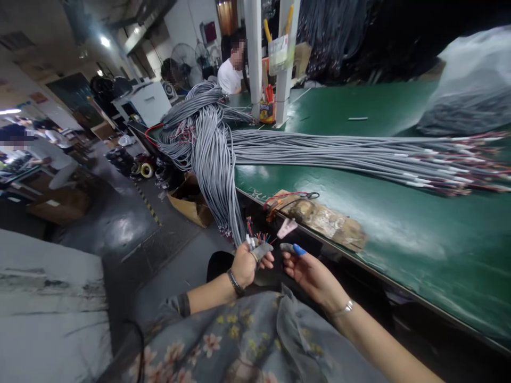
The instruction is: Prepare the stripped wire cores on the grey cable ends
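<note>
My left hand is closed around the end of a grey cable, its thumb in a grey finger cover. Thin coloured wires fan out above that thumb, with white sleeves beside them. Just to the right, my right hand is curled, with grey and blue coverings on its digits. Its fingertips come together, and whatever may be between them is too small to make out. A thick bundle of grey cables hangs over the table edge down to my left hand.
More grey cables stretch along the green table. A taped block with red and black leads lies at the near edge, beside a pale clip. An open carton stands below. A person sits behind the posts.
</note>
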